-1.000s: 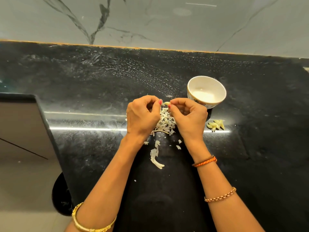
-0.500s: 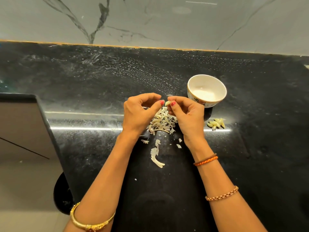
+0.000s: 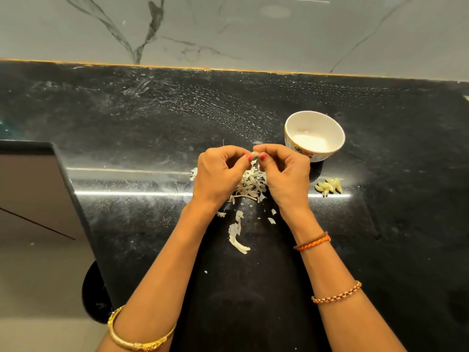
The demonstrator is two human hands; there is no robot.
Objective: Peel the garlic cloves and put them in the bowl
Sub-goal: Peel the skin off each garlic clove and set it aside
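1. The left hand (image 3: 218, 174) and the right hand (image 3: 284, 171) meet above the counter (image 3: 127, 123); both pinch one garlic clove (image 3: 254, 155) between thumb and fingertips, the other fingers curled in, likely so the nails can work the skin loose from either end.
2. The clove is held up off the counter, directly over the pile of peels (image 3: 250, 185); that placing seems meant to let loose skin drop onto the heap; more scraps (image 3: 237, 236) lie nearer the person.
3. The bowl (image 3: 314, 135) stands just beyond the right hand, within easy reach; I see no cloves in it.
4. A small cluster of cloves (image 3: 328, 186) lies on the counter to the right, below the bowl; they look peeled, though I cannot be sure.
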